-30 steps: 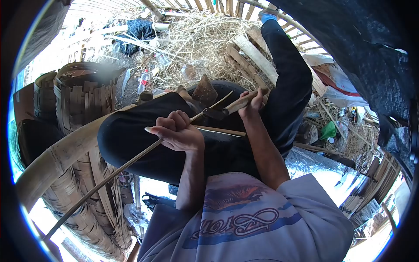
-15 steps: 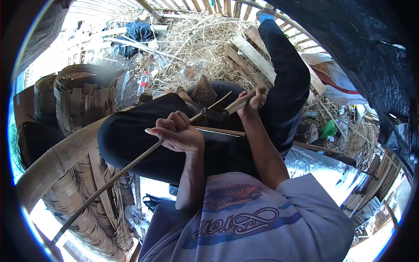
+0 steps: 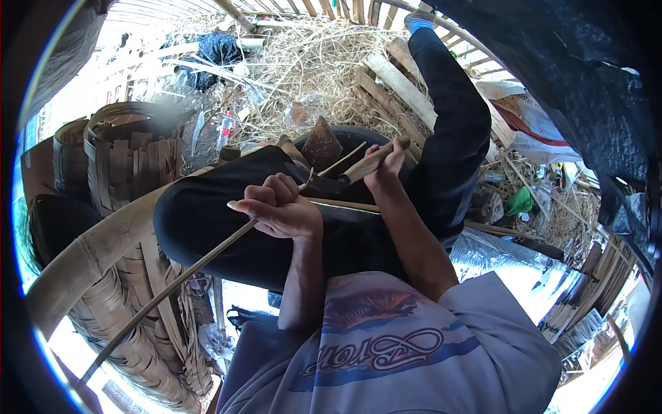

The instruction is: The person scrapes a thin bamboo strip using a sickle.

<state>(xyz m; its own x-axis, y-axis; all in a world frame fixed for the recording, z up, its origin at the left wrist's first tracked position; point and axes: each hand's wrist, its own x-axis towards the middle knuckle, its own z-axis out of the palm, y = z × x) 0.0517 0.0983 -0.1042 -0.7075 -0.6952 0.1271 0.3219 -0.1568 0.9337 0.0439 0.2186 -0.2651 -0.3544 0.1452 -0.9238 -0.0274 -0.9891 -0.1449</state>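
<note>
Fingers curled, my left hand [image 3: 284, 209] grips a long thin bamboo strip [image 3: 165, 295], which runs from the lower left up past the fist over my dark-trousered thigh. My right hand [image 3: 387, 162] is wrapped round the wooden handle [image 3: 372, 163] of a knife. The dark curved knife blade [image 3: 323, 182] lies across the strip just beyond my left fist. At the blade a thin pale shaving [image 3: 309, 181] curls up. The strip's far end [image 3: 352, 153] sticks out past the blade.
Woven bamboo baskets [image 3: 131, 162] stand at the left beside a thick bamboo pole [image 3: 103, 241]. Ahead lie dry straw [image 3: 310, 65], wooden planks [image 3: 400, 90] and a plastic bottle [image 3: 225, 130]. A printed sack [image 3: 527, 124] and black sheeting [image 3: 552, 62] are at the right.
My right hand has drawn the knife slightly left, and the blade has slid along the strip toward my left fist. A shaving now curls at the blade. My left hand stays in place.
</note>
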